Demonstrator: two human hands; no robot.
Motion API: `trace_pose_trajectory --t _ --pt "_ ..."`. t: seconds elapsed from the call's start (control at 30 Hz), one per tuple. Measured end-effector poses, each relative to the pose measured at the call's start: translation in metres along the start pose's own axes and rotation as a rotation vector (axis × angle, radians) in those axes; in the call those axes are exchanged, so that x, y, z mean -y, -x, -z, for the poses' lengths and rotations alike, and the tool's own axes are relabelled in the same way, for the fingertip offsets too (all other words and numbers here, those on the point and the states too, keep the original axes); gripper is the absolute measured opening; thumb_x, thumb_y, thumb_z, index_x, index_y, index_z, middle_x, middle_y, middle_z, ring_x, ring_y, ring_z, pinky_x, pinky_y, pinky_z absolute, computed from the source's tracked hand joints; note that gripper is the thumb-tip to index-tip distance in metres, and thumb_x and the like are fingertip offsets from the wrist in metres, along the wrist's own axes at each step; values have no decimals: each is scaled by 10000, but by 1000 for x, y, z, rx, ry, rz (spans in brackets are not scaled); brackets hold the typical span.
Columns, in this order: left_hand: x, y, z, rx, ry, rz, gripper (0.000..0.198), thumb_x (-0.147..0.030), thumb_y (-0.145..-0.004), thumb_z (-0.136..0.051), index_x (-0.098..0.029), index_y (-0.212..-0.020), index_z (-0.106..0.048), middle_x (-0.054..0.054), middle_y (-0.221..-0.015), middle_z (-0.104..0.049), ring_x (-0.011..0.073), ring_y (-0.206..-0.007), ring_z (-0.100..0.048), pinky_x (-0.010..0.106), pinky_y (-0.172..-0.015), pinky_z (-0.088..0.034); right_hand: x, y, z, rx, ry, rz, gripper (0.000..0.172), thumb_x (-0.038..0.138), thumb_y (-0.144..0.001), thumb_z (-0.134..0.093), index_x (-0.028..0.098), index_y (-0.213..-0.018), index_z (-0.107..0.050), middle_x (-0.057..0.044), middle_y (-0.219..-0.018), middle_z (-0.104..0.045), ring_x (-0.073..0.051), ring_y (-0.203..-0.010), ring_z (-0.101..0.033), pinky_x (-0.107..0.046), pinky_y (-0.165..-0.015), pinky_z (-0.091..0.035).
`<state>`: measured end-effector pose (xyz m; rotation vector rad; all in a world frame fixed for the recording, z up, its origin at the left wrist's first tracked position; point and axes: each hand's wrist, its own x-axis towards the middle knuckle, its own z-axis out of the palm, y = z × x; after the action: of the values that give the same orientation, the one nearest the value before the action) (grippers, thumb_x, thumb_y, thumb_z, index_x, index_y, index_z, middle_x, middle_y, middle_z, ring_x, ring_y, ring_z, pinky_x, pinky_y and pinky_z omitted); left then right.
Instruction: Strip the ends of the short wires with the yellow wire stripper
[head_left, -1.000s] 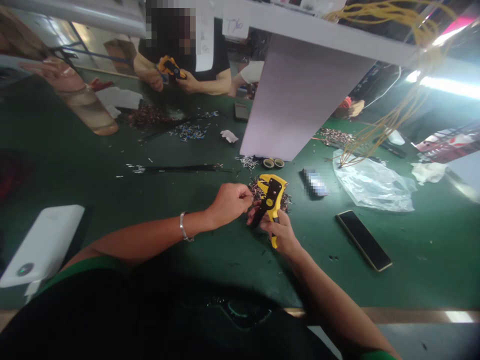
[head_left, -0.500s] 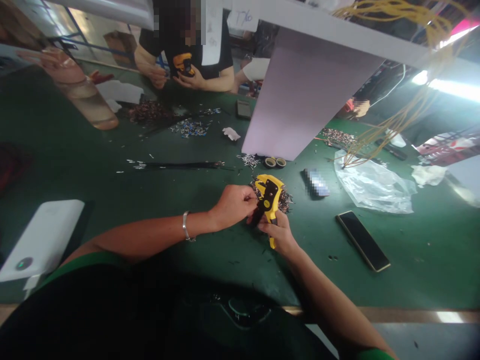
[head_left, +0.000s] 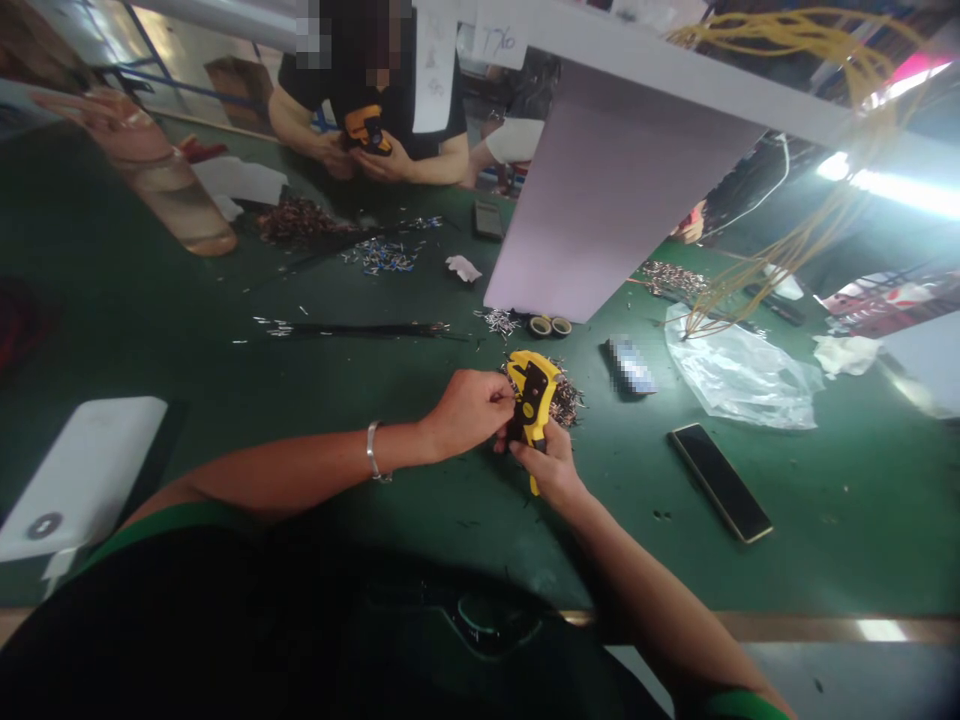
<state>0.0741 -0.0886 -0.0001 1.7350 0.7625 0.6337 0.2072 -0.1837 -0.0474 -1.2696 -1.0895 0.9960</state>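
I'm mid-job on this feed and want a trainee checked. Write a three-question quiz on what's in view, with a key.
1. Which of the camera wearer's hands holds the yellow-and-black tool?
2. True or false: the phone lies nearer the camera wearer than the clear plastic bag.
3. Which of these is closest to the tool? A) the bottle; B) the heap of small dark pieces; C) the phone.

Key:
1. The right hand.
2. True.
3. B.
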Motion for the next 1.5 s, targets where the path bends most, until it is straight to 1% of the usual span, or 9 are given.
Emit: trace_pose_trajectory --t 0.17,0.33,0.53,0.67,0.83,1.17,1.3,1.4,1.5 --pt "3 -4 3 -8 -65 -35 162 -169 -738 -510 -173 -587 -570 -14 -515 -622 85 -481 -544 217 -483 -379 -5 -3 -5 -40 -3 2 184 211 -676 -627 199 -853 -577 7 -723 -625 -146 -581 -599 -302 -590 -506" --pt "5 -11 6 -31 -162 -76 149 -133 -681 -493 -168 -565 -582 -25 -499 -589 84 -496 -505 229 -501 -352 -7 -6 -10 -64 56 48 147 208 -692 -609 202 -829 -558 19 -668 -606 -133 -540 -572 -283 -547 -493" --pt "4 -13 10 -17 -179 -84 155 -165 -677 -495 -161 -558 -594 -22 -501 -566 88 -499 -467 239 -495 -333 -11 -6 -14 -110 76 69 172 250 -717 -622 206 -865 -547 31 -679 -593 -109 -504 -551 -259 -510 -479" --pt "3 -14 12 -8 -188 -110 162 -166 -678 -478 -166 -554 -582 -30 -471 -534 87 -490 -443 241 -495 -316 -12 -7 -16 -122 116 85 151 270 -746 -615 209 -864 -542 47 -619 -574 -107 -467 -531 -255 -487 -458" --pt "3 -17 15 5 -190 -99 143 -162 -661 -480 -169 -552 -572 -29 -463 -526 92 -497 -435 254 -502 -307 -15 -11 -18 -143 142 81 138 286 -776 -608 216 -854 -519 76 -521 -544 -106 -409 -502 -252 -462 -445" --pt "5 -24 20 17 -230 -84 141 -188 -679 -507 -171 -577 -603 -18 -468 -542 109 -528 -468 277 -536 -327 -21 -14 -20 -160 159 61 144 296 -789 -618 217 -846 -512 86 -495 -536 -103 -373 -504 -241 -421 -442" --pt "3 -27 23 55 -216 -51 146 -211 -698 -541 -162 -661 -673 -7 -490 -577 112 -518 -504 275 -537 -356 -20 -16 -21 -170 135 55 145 285 -774 -619 217 -845 -513 92 -488 -525 -101 -360 -493 -242 -407 -440" --pt "1 -28 27 60 -172 32 163 -241 -716 -571 -149 -738 -703 13 -515 -607 109 -458 -500 286 -510 -374 -19 -17 -21 -176 97 38 152 283 -770 -614 214 -858 -510 101 -476 -514 -98 -350 -482 -237 -395 -438" --pt "1 -30 31 65 -130 110 140 -241 -699 -587 -149 -727 -689 29 -537 -627 103 -395 -478 289 -457 -370 -20 -18 -22 -185 77 24 164 284 -765 -614 212 -865 -506 100 -500 -521 -92 -352 -484 -230 -386 -439"
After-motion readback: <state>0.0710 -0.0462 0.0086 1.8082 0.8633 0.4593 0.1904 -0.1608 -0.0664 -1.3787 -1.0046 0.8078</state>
